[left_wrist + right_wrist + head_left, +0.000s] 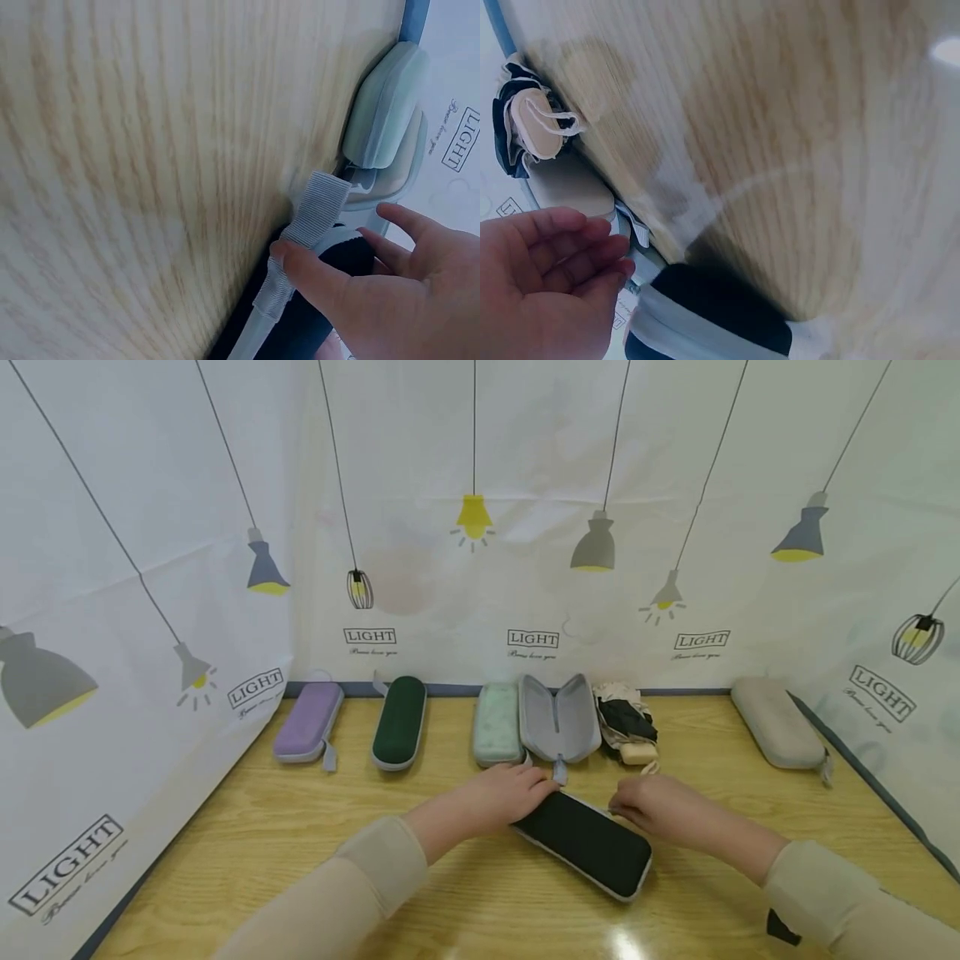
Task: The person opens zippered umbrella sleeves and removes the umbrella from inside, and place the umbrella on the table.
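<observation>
A black zip case point(588, 843) with light grey trim lies slanted on the table. My left hand point(513, 793) grips its far left end. In the left wrist view, the left thumb point(289, 259) presses on a ribbed grey fabric tab point(319, 210) at that end. Beside the case's far long edge is my right hand point(652, 806), with curled fingers. Its thumb and forefinger meet at the zip edge, pinching what looks like a small zip pull point(632, 287), mostly hidden. The right wrist view shows the case point(712, 315) just past those fingertips.
At the back stand purple point(309, 722), dark green point(400, 722) and mint point(497, 722) cases. An open grey case point(558, 718) adjoins the mint one. A bundle of black and cream cloth point(626, 718) sits beside it, and a beige case point(780, 722) lies far right.
</observation>
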`<state>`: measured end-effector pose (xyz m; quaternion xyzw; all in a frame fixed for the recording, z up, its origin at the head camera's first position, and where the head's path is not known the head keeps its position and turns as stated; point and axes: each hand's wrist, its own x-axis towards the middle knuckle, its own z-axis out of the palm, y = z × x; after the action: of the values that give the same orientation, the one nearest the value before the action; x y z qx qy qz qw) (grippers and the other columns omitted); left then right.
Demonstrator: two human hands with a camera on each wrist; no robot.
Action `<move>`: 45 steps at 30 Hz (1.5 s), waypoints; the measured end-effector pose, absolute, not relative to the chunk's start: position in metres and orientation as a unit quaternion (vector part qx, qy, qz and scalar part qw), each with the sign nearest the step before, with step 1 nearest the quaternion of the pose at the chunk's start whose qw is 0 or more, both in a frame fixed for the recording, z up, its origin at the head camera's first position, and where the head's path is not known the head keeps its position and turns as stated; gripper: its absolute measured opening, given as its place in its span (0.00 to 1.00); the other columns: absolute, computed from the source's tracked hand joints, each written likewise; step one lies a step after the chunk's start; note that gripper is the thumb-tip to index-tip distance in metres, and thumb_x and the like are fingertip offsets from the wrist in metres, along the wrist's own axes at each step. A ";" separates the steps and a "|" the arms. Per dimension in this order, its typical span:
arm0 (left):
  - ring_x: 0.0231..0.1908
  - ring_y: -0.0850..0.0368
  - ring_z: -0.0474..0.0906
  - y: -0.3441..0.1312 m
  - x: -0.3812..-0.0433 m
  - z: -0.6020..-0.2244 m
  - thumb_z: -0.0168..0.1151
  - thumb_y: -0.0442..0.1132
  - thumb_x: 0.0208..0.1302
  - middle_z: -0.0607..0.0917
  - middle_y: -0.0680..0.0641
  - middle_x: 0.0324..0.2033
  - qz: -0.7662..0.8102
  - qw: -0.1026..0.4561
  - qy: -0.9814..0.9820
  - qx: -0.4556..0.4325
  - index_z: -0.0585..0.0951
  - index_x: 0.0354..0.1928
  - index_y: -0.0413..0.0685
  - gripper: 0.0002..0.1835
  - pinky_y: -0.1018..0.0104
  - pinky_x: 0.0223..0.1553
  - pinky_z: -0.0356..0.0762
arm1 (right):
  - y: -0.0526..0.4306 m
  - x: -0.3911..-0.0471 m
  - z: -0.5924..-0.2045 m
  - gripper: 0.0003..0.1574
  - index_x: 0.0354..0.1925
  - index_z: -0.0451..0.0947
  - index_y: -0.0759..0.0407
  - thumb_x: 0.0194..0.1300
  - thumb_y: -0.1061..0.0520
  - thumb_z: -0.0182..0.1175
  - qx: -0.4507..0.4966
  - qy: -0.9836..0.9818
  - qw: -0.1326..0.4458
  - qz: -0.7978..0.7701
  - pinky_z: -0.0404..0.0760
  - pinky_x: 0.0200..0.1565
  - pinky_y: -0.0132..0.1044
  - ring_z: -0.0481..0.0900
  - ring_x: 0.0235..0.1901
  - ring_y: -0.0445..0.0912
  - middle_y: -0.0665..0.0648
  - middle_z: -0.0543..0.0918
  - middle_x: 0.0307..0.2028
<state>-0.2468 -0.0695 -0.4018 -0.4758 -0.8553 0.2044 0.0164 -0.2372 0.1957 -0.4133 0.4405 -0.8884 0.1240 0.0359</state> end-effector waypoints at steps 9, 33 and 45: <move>0.54 0.55 0.66 -0.094 -0.248 -0.400 0.66 0.56 0.47 0.65 0.47 0.58 0.167 -0.021 -0.873 -0.457 0.54 0.67 0.50 0.48 0.64 0.54 0.64 | 0.206 -0.234 -0.415 0.03 0.28 0.81 0.54 0.55 0.62 0.61 0.431 -0.895 0.058 0.098 0.74 0.28 0.31 0.72 0.25 0.35 0.42 0.72 0.23; 0.39 0.57 0.73 -0.104 -0.240 -0.396 0.64 0.62 0.45 0.74 0.49 0.45 0.187 0.010 -0.886 -0.424 0.62 0.64 0.48 0.46 0.64 0.43 0.71 | 0.203 -0.208 -0.416 0.05 0.28 0.79 0.53 0.56 0.63 0.59 0.430 -0.894 0.002 0.125 0.74 0.29 0.33 0.73 0.26 0.34 0.41 0.74 0.25; 0.37 0.58 0.74 -0.101 -0.241 -0.395 0.62 0.66 0.43 0.75 0.50 0.44 0.212 0.025 -0.876 -0.433 0.62 0.64 0.49 0.48 0.65 0.40 0.73 | 0.190 -0.186 -0.411 0.06 0.30 0.80 0.53 0.56 0.64 0.59 0.448 -0.881 -0.036 0.146 0.74 0.28 0.30 0.72 0.26 0.32 0.40 0.73 0.25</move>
<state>-0.2409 -0.1015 -0.3950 -0.4335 -0.8756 0.2116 0.0250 -0.1859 0.1896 -0.4112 0.4483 -0.8811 0.1465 -0.0358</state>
